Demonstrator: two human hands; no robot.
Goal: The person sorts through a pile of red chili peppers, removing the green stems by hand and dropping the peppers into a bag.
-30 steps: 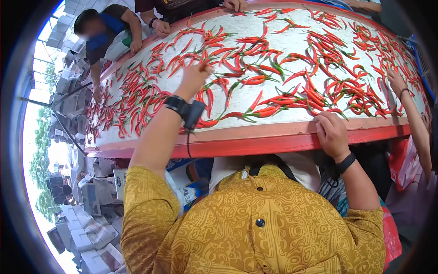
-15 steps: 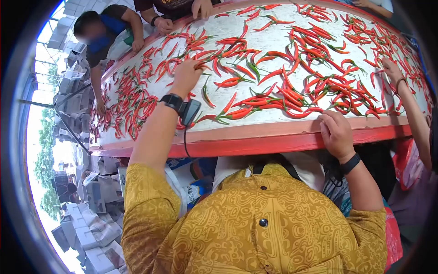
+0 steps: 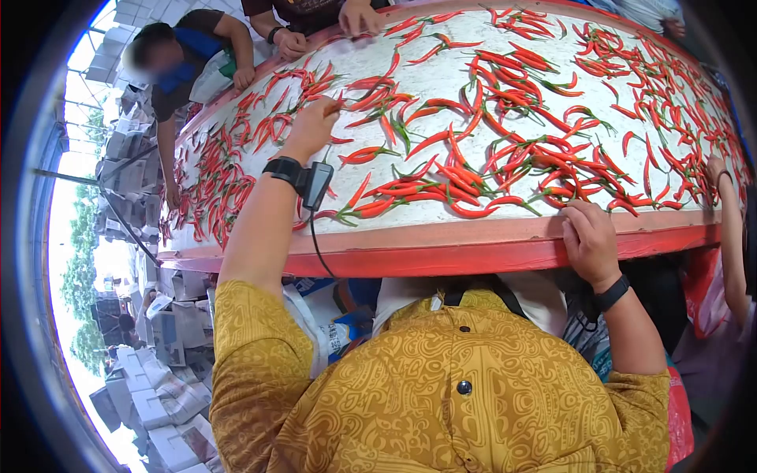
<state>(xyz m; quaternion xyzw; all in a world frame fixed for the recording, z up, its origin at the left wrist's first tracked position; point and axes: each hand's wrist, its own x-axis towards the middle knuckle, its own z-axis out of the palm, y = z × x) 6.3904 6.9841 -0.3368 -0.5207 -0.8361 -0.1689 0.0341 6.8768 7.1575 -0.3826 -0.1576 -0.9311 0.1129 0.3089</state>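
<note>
Many red chilies (image 3: 465, 177) with green stems lie spread over a pale surface (image 3: 394, 229) with a red rim. My left hand (image 3: 314, 124) reaches over the left-middle part, its fingers pinched together with a bit of red chili showing at the tips. My right hand (image 3: 587, 240) rests on the rim with its fingers curled in, beside the near chilies; nothing shows in it.
Across the surface at upper left, a person (image 3: 185, 63) reaches down to chilies, and another person's hands (image 3: 361, 16) are at the far rim. A co-worker's hand (image 3: 716, 169) is among chilies at right. A black cable (image 3: 319, 248) hangs from my left wrist device.
The chilies have shifted left along the surface. My left hand has moved slightly left. The co-worker's hand at right has moved right and down; my right hand stays on the rim.
</note>
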